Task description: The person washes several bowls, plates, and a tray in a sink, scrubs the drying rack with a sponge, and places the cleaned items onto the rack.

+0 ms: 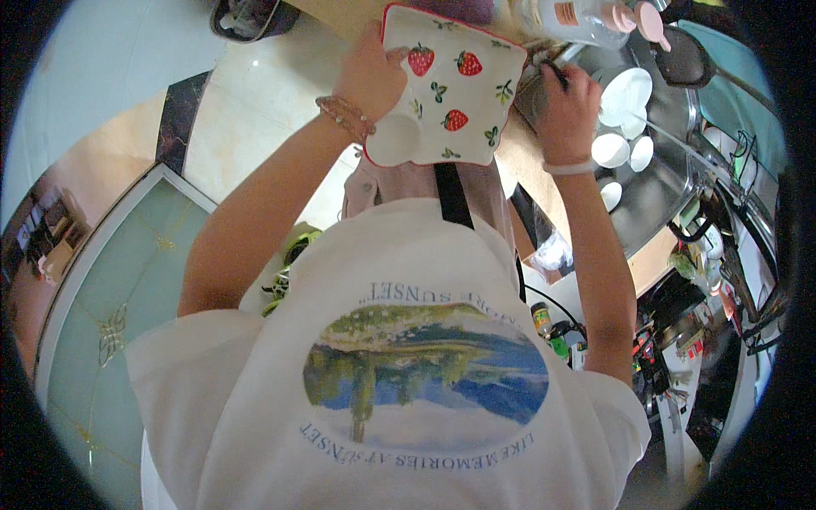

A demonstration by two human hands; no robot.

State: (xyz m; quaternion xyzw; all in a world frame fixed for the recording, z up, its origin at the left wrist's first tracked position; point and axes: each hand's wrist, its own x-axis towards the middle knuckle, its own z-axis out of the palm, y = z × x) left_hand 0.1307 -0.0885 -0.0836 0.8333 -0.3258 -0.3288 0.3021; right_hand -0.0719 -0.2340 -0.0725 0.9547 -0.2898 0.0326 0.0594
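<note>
My left hand [375, 80] grips the left rim of a white ceramic plate [472, 95]. The plate has a red edge, a scalloped near corner and painted strawberries with green leaves, and it is tilted towards me. At the plate's right edge, my right hand [567, 115] has its fingers curled around a dark grey, cloth-like item [530, 95]. That item is blurred and partly hidden by the fingers, so its exact kind is unclear.
A metal sink [663, 197] on the right contains several white dishes [611, 150]. A clear pump bottle [535, 16] with a pink top lies across the upper right, near a dark ladle or pan [685, 57]. A dark bin [252, 19] stands on the tiled floor at upper left.
</note>
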